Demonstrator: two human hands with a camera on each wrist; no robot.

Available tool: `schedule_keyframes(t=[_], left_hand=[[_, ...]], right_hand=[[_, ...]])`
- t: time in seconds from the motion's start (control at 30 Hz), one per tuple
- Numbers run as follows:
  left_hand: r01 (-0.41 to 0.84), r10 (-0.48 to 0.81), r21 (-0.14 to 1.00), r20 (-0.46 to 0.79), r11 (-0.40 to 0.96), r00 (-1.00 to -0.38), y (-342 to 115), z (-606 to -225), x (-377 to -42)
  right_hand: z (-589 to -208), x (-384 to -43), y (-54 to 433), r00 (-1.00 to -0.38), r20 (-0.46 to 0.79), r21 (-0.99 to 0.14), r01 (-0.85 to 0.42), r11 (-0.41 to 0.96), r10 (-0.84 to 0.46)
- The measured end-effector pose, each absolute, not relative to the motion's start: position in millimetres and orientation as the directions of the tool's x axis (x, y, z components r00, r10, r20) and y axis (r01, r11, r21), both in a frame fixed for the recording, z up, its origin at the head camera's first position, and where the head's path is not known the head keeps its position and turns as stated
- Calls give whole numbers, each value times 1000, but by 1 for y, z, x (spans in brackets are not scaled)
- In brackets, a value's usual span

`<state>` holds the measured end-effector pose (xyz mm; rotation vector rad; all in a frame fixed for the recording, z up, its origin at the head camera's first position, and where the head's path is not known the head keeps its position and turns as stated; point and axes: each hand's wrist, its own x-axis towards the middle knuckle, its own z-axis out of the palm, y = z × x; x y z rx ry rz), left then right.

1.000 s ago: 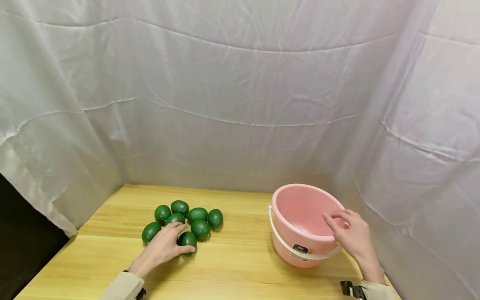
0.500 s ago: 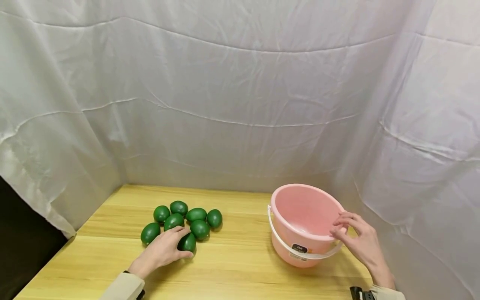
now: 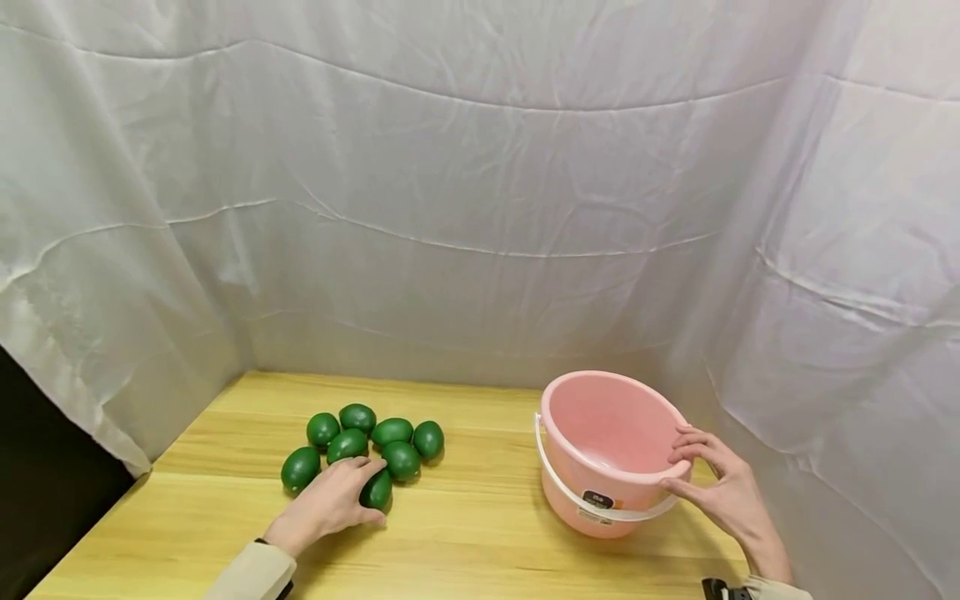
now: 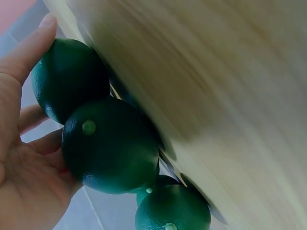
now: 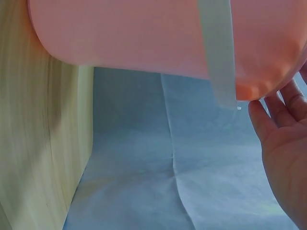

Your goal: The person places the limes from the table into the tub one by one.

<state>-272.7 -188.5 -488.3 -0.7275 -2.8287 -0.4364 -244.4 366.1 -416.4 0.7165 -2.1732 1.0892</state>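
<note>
My left hand (image 3: 327,504) lies over a dark green avocado (image 3: 377,490) at the near side of a loose group of several. Its fingers reach across the fruit's far side while the thumb extends along the near side. In the left wrist view the thumb (image 4: 33,48) is right at one avocado (image 4: 72,79), and a second avocado (image 4: 110,146) sits before the palm. On the right, a pink plastic bucket (image 3: 600,467) stands upright. My right hand (image 3: 731,496) holds its rim, thumb outside and fingers over the inner side.
The bucket's white handle (image 3: 570,493) hangs down across its front. More avocados, such as one at the left (image 3: 301,469) and one at the right (image 3: 428,439), lie on the wooden table (image 3: 465,533). Pale cloth (image 3: 480,250) hangs behind and along both sides.
My right hand has moved from over the bucket's opening to its right rim and now grips there. My left hand has stayed at the near avocado, its thumb slightly farther from the fruit.
</note>
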Motion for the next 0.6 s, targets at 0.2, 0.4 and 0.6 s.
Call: schedule_keyframes(t=[0.2,0.4,0.6], left_hand=[[496,442,213,256,842,-860,-184,-489,-274],[486,421,239,276,841,-864,-183,-488,-273],[472,372,267,351,840,-859,-183,-488,-275]], right_hand=[[-418,-244,366,-701,693,-520,-649,555,-171],[-418,-243,363,-709,688,-524,-633,569,-155],[-416,-244,360,-689,708,-519,-655,549,-154]])
